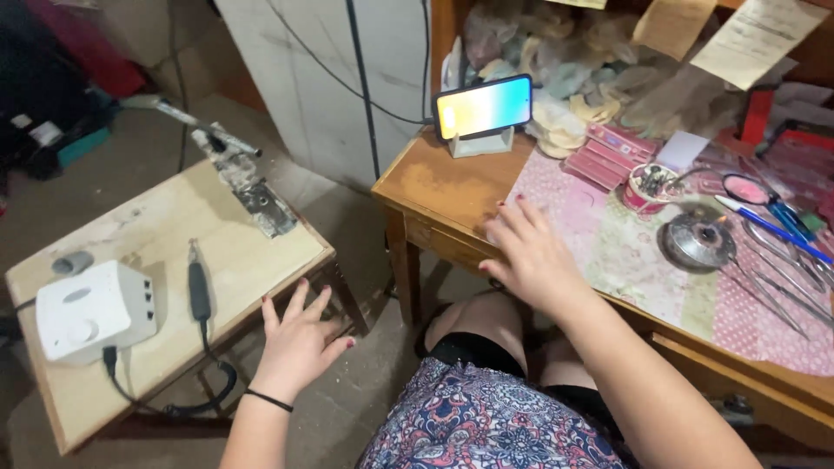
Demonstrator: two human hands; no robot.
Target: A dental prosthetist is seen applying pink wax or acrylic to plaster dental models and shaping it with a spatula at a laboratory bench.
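Observation:
My left hand (300, 340) hovers with fingers spread just off the near edge of a low wooden side table (165, 226), holding nothing. On that table lie a black pen-shaped handpiece (199, 290) with a coiled cord and a white control box (94, 308). My right hand (525, 252) rests flat, fingers apart, on the front edge of a wooden desk (439, 187), at the corner of a pink patterned cloth (625, 252). A small metal spirit burner (698, 241) with a tiny flame stands on the cloth to the right of that hand.
A lit phone (484, 106) leans on a white stand at the desk's back. A pot of tools (647, 185), pink boxes (608, 153), blue pens (773, 226) and several metal instruments (782, 282) crowd the right side. A metal clamp (239, 169) sits on the side table's far edge.

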